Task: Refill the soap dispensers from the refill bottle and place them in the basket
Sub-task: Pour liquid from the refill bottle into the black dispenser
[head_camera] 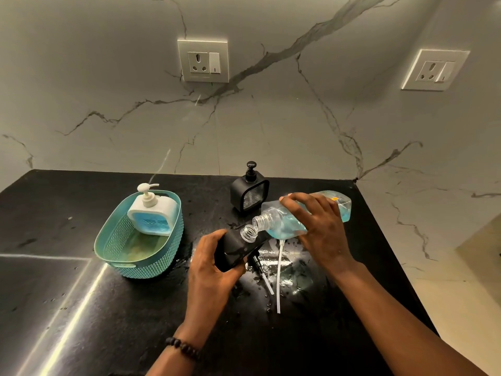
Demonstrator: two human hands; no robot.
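My left hand (pixel 210 263) grips a black soap dispenser (pixel 238 249), tilted, its clear threaded neck (pixel 249 233) uncapped. My right hand (pixel 320 226) holds the clear refill bottle (pixel 282 221) of blue soap on its side, its open mouth touching the dispenser's neck. A white dispenser (pixel 151 213) filled with blue soap stands inside the teal basket (pixel 119 245) at the left. Another black dispenser (pixel 249 195) with its pump on stands behind the hands.
Two removed pump tubes lie on the wet black counter (pixel 81 308) under my hands: a long white one (pixel 279 278) and a shorter one with a black head (pixel 261 270). The counter ends at the marble wall behind and drops off at the right edge.
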